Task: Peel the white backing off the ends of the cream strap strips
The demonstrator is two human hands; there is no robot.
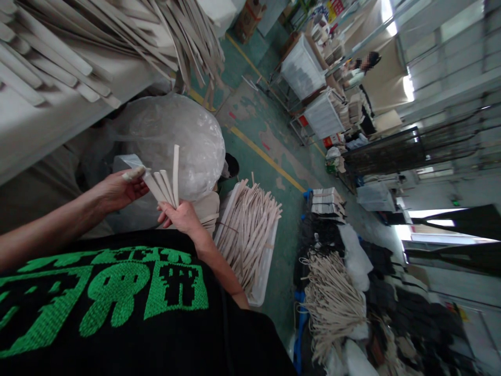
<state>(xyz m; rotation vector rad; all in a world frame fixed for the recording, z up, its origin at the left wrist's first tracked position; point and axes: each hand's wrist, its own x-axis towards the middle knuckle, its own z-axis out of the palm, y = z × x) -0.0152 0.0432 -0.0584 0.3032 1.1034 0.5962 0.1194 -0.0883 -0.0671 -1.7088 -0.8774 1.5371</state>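
Observation:
Several flat cream fabric strips fan out from my right hand, which is closed around their lower ends. One strip stands apart from the others and points upward. My left hand is at the upper end of the leftmost strip, fingers curled, pinching it near the tip. A pale covering wraps one of its fingertips. Just behind both hands stands a large round bundle or bin covered in clear plastic. My palms and the strips' lowest ends are hidden.
Many long strips hang over the cloth-covered table at upper left. Beside my right arm, a white crate holds more strips. A tangled pile of cords lies at lower right. A person is among stacked bins far off.

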